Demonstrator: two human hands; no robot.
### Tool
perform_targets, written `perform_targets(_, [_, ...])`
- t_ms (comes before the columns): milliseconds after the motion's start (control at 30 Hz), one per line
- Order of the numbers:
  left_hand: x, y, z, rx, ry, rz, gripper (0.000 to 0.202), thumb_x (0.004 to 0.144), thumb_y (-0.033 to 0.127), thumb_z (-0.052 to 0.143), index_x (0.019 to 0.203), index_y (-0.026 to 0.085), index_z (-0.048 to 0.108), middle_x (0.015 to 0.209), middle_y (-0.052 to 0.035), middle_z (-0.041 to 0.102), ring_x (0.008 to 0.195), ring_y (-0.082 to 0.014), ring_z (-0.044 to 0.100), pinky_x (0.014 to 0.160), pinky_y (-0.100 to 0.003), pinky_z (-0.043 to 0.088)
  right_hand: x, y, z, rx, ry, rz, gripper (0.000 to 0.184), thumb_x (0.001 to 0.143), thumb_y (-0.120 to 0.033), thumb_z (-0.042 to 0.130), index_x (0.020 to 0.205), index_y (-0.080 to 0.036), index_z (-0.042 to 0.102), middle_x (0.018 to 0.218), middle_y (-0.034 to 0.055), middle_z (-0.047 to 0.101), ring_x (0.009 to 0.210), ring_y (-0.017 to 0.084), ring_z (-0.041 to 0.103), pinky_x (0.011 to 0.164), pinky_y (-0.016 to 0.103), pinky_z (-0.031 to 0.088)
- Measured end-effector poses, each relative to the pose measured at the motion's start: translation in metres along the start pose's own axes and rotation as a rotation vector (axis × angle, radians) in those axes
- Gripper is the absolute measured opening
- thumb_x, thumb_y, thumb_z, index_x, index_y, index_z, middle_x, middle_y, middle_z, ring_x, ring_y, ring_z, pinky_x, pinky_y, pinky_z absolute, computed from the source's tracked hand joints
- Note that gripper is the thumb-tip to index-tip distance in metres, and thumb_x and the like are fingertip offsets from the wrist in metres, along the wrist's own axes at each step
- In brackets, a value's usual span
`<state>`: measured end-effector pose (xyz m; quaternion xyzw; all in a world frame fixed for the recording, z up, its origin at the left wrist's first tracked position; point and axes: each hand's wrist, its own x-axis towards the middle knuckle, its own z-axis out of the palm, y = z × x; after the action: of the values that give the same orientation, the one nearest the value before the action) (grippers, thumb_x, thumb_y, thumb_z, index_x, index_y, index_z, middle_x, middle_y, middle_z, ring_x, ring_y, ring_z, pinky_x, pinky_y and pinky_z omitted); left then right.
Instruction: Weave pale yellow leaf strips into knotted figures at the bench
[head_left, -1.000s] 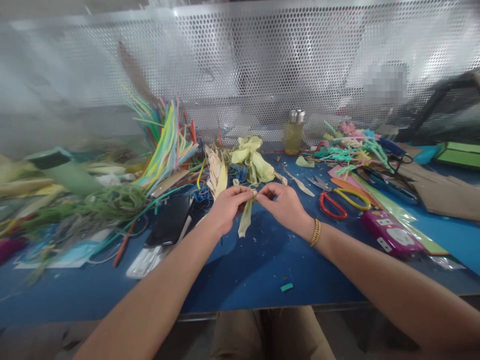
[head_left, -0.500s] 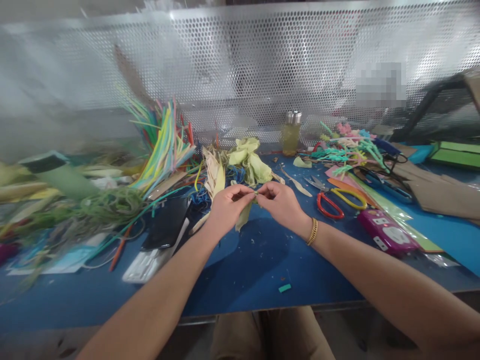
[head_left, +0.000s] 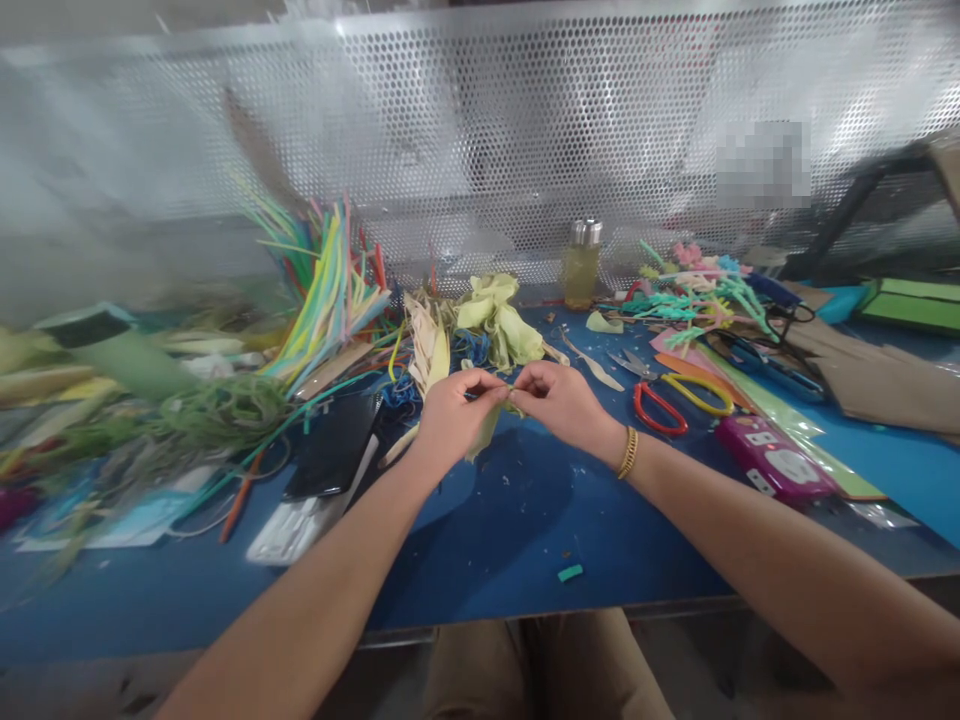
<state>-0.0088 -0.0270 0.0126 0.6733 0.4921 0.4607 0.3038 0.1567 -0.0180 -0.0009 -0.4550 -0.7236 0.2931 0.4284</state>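
Pale green strip, 1: at the grip, pinched narrowly by 2 hands, left hand and right hand, fingertips nearly meeting; visible long axis slants toward the wearer, free end down and slightly left. Scissors, 1 pair: right of the grip. Black slab, 1: left. Bottle, 1: beyond, slightly right. Purple case, 1: right, past the scissors.

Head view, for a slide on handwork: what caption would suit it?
Two hands pinch a pale green strip over a blue table, with scissors lying to the right.
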Motion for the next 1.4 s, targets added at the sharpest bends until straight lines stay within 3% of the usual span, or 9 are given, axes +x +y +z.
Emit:
perform_targets(167, [-0.001,-0.004,0.003,0.033,-0.053,-0.001,0.015,0.077,0.033,0.066,0.078,0.02,0.072,0.079,-0.003,0.071,0.078,-0.0193,0.061,0.073,-0.029,0.043,0.001,0.006,0.003,-0.096,0.049,-0.048,0.011,0.074,-0.018,0.054,0.065,-0.02,0.047,0.06,-0.005,0.048,0.057,0.009,0.042,0.054,0.024,0.03])
perform_targets(300, [0.003,-0.014,0.002,-0.21,-0.153,-0.198,0.03,0.085,0.045,0.056,0.088,0.019,0.071,0.092,-0.0053,0.072,0.091,-0.0205,0.062,0.076,-0.03,0.044,0.003,0.008,-0.001,-0.095,-0.007,-0.025,0.011,0.077,-0.019,0.052,0.067,-0.019,0.049,0.062,-0.0046,0.048,0.059,0.01,0.044,0.056,0.023,0.032])
perform_targets(467, [0.011,-0.026,-0.008,-0.437,-0.284,-0.415,0.023,0.064,0.03,0.08,0.081,0.016,0.073,0.082,-0.0046,0.071,0.078,-0.0162,0.062,0.077,-0.03,0.045,0.002,0.004,-0.007,-0.029,-0.131,-0.031,0.008,0.078,-0.02,0.06,0.071,-0.017,0.059,0.064,-0.003,0.056,0.059,0.009,0.048,0.058,0.023,0.037])
perform_targets(567, [0.013,-0.027,-0.012,-0.426,-0.302,-0.392,0.025,0.056,0.023,0.084,0.077,0.014,0.075,0.075,-0.0044,0.07,0.072,-0.0139,0.06,0.076,-0.029,0.044,0.001,0.003,-0.007,-0.009,-0.135,-0.018,0.007,0.076,-0.019,0.063,0.071,-0.016,0.06,0.064,-0.0023,0.058,0.059,0.009,0.051,0.058,0.024,0.039])
perform_targets(700, [0.013,-0.028,-0.011,-0.372,-0.285,-0.327,0.023,0.057,0.026,0.084,0.074,0.014,0.075,0.069,-0.0035,0.067,0.064,-0.0113,0.055,0.065,-0.026,0.041,0.0,0.002,-0.006,-0.017,-0.137,0.017,0.008,0.076,-0.02,0.064,0.07,-0.016,0.061,0.063,-0.0018,0.059,0.058,0.009,0.051,0.056,0.024,0.039])
perform_targets(833, [0.014,-0.032,-0.013,-0.336,-0.333,-0.34,0.025,0.059,0.032,0.084,0.075,0.015,0.074,0.057,0.0007,0.058,0.051,-0.0077,0.043,0.05,-0.024,0.029,-0.001,-0.001,-0.007,0.021,-0.153,0.071,0.011,0.075,-0.025,0.066,0.071,-0.016,0.061,0.061,-0.0013,0.059,0.056,0.009,0.051,0.052,0.023,0.038])
perform_targets(1133, [0.01,-0.018,-0.009,-0.281,-0.353,-0.189,0.024,0.066,0.034,0.077,0.069,0.014,0.065,0.058,0.0038,0.05,0.053,-0.0066,0.037,0.053,-0.023,0.028,-0.001,0.007,0.0,0.187,-0.122,-0.01,0.011,0.073,-0.017,0.062,0.084,-0.018,0.06,0.059,-0.0066,0.051,0.053,0.008,0.045,0.052,0.022,0.036])
perform_targets(1267, [0.008,-0.02,-0.006,-0.262,-0.328,-0.172,0.022,0.073,0.036,0.07,0.076,0.015,0.062,0.06,0.0049,0.046,0.052,-0.0071,0.034,0.051,-0.023,0.024,0.0,0.008,0.002,0.281,-0.088,0.046,0.009,0.075,-0.02,0.061,0.083,-0.017,0.06,0.069,-0.0032,0.057,0.06,0.009,0.05,0.057,0.024,0.041])
perform_targets(1400, [0.007,-0.021,-0.005,-0.219,-0.342,-0.154,0.021,0.078,0.035,0.065,0.081,0.015,0.06,0.063,0.0045,0.046,0.054,-0.0076,0.035,0.052,-0.023,0.025,0.001,0.006,0.001,0.211,-0.059,0.027,0.004,0.076,-0.019,0.059,0.079,-0.017,0.06,0.073,-0.0011,0.06,0.064,0.01,0.053,0.062,0.025,0.043])
